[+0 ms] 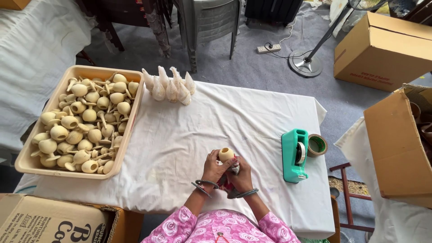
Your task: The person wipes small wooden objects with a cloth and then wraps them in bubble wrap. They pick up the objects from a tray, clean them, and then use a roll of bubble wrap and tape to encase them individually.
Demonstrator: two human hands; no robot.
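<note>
Seen from the head camera, a person in pink floral sleeves sits at a table (252,117) draped in white cloth. The left hand (215,169) and right hand (241,176) both clasp one small cream pot (226,154), mouth up, just above the near edge, with a scrap of patterned wrap between the palms. A firm two-handed hold, pot kept upright, suits this wrapping best. A tray (130,130) of similar pots sits far left; wrapped pots (169,88) stand behind; a teal tape dispenser (293,155) waits right.
</note>
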